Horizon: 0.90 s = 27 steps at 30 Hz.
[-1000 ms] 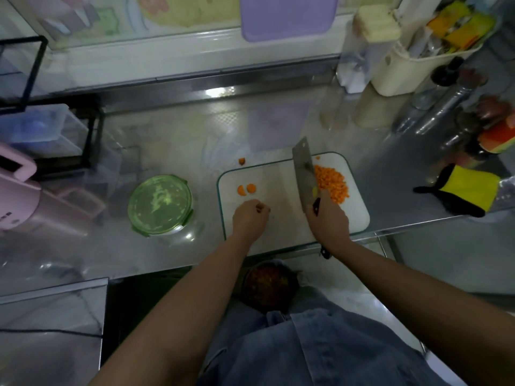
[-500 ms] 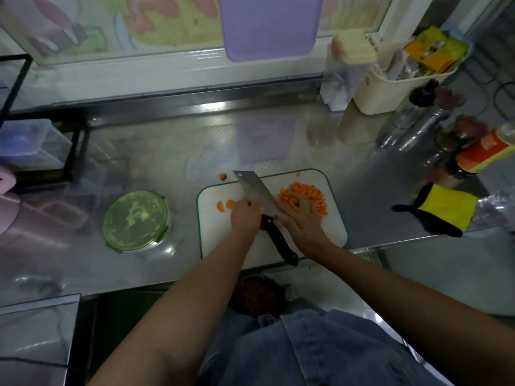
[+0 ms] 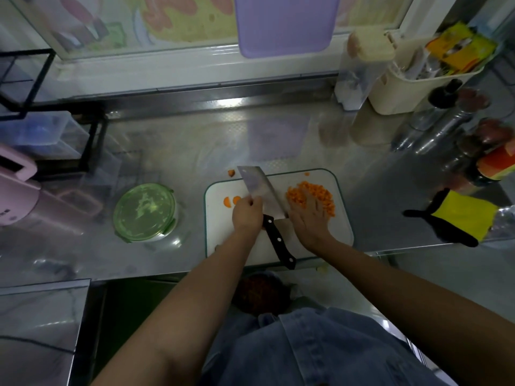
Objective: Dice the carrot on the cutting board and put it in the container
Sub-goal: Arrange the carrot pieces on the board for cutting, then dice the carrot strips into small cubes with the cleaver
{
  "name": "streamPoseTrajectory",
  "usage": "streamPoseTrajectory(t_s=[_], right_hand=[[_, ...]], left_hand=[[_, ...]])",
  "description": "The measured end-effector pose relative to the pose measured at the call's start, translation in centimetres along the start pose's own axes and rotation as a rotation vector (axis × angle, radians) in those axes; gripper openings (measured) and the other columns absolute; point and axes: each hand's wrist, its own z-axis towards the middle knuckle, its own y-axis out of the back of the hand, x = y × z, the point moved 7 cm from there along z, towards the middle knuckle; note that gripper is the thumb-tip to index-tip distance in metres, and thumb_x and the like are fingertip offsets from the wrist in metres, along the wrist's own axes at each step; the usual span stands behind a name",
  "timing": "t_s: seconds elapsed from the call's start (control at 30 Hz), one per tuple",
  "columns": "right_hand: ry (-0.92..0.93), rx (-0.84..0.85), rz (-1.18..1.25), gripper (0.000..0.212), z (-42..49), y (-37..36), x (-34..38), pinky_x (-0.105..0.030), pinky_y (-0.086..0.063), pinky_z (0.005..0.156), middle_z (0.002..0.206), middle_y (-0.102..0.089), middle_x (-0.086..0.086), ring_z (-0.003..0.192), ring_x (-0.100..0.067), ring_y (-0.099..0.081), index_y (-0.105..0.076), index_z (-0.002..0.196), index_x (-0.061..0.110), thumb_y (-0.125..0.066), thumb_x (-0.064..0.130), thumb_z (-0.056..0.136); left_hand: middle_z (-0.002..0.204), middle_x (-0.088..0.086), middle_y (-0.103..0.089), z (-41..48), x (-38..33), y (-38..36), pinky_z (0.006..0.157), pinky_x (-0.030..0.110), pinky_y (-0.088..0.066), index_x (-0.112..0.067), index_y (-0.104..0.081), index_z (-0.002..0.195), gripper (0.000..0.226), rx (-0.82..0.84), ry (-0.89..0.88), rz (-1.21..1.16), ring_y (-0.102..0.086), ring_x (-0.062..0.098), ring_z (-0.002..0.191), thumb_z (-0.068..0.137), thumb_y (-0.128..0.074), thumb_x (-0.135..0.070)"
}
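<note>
Left hand (image 3: 246,215) seemingly pinches cleaver (image 3: 260,189) blade; right hand (image 3: 309,220) flat on diced carrot (image 3: 320,190)

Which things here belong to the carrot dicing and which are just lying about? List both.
Job in hand: cleaver, diced carrot, carrot slices, cutting board, green-lidded container, left hand gripping the cleaver, right hand flat on the diced carrot.

Lying about: yellow glove, purple board, pink appliance, cream caddy, bottles.

Single head-worn wide-angle view, steeply down and forward over the near counter (image 3: 195,140)
</note>
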Motion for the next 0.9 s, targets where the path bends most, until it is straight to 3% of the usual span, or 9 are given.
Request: streamPoseTrajectory(t_s=[0.13,0.27,0.37,0.47,0.63,0.73,0.8,0.9], right_hand=[[0.061,0.036,-0.062,0.068,0.3,-0.4,1.5,-0.042,-0.008,0.113,0.159,-0.005,-0.005,0.142,-0.027,-0.005,-0.031,0.147,0.035,-0.010,0.047,0.083],[-0.058,-0.001,-0.093,0.060,0.8,-0.2,1.5,-0.044,-0.014,0.112,0.155,-0.015,-0.015,0.139,-0.034,-0.014,-0.039,0.144,0.022,-0.022,0.039,0.089],[0.063,-0.081,-0.089,0.056,0.7,0.0,3.0,-0.047,-0.033,0.100,0.129,-0.044,-0.022,0.121,-0.039,-0.038,-0.049,0.138,0.013,-0.034,0.031,0.087],[0.126,-0.158,-0.023,0.033,0.5,-0.2,3.9,-0.038,-0.039,0.083,0.101,-0.055,-0.018,0.100,-0.033,-0.049,-0.062,0.122,0.005,-0.051,0.012,0.092],[0.044,-0.152,0.134,0.018,-0.3,-0.1,4.2,-0.025,-0.044,0.069,0.086,-0.069,-0.008,0.081,-0.018,-0.062,-0.072,0.094,0.008,-0.064,0.023,0.089],[0.019,0.081,0.300,0.033,-1.0,-1.6,5.3,-0.035,-0.053,0.066,0.073,-0.065,-0.005,0.066,-0.016,-0.062,-0.056,0.119,0.018,-0.055,0.038,0.093],[0.054,0.278,0.276,0.049,-1.7,-3.2,6.4,-0.027,-0.046,0.057,0.066,-0.058,-0.003,0.059,-0.013,-0.056,-0.035,0.139,0.028,-0.053,0.033,0.095],[0.069,0.306,0.223,0.060,-2.2,-4.5,7.2,-0.031,-0.048,0.066,0.087,-0.063,-0.007,0.074,-0.020,-0.060,-0.027,0.146,0.023,-0.053,0.020,0.093]], left_hand=[[0.060,0.002,-0.041,-0.4,0.0,0.8,0.061,0.030,-0.030,-0.015,-0.040,0.059,0.039,0.000,-0.022,0.001,-0.039,0.014,0.057,0.097,-0.044,-0.017],[0.061,0.003,-0.036,-0.6,0.3,2.2,0.066,0.038,-0.040,-0.015,-0.035,0.058,0.039,-0.062,-0.016,0.031,-0.043,0.023,0.068,0.096,-0.044,-0.019],[0.062,0.011,-0.042,-0.4,0.7,3.4,0.064,0.045,-0.046,-0.014,-0.037,0.055,0.039,-0.105,-0.013,0.036,-0.048,0.026,0.066,0.093,-0.045,-0.020],[0.064,0.023,-0.051,-0.3,1.0,3.9,0.065,0.051,-0.051,-0.012,-0.041,0.056,0.034,-0.097,-0.028,0.045,-0.054,0.033,0.062,0.087,-0.045,-0.025],[0.055,0.003,-0.041,-0.8,0.4,4.3,0.056,0.033,-0.032,-0.018,-0.037,0.055,0.038,-0.099,-0.121,0.091,-0.043,0.022,0.056,0.092,-0.046,-0.014],[0.062,0.003,-0.044,-1.2,0.4,4.8,0.053,0.029,-0.028,-0.018,-0.041,0.060,0.034,-0.111,-0.182,0.126,-0.042,0.019,0.056,0.093,-0.046,-0.013],[0.064,0.003,-0.046,-1.3,0.4,4.9,0.049,0.028,-0.026,-0.013,-0.047,0.067,0.027,-0.109,-0.209,0.148,-0.042,0.017,0.056,0.094,-0.046,-0.013],[0.072,0.009,-0.054,-1.5,-0.1,4.7,0.051,0.028,-0.030,-0.010,-0.051,0.076,0.022,-0.064,-0.278,0.197,-0.049,0.021,0.063,0.096,-0.046,-0.016]])
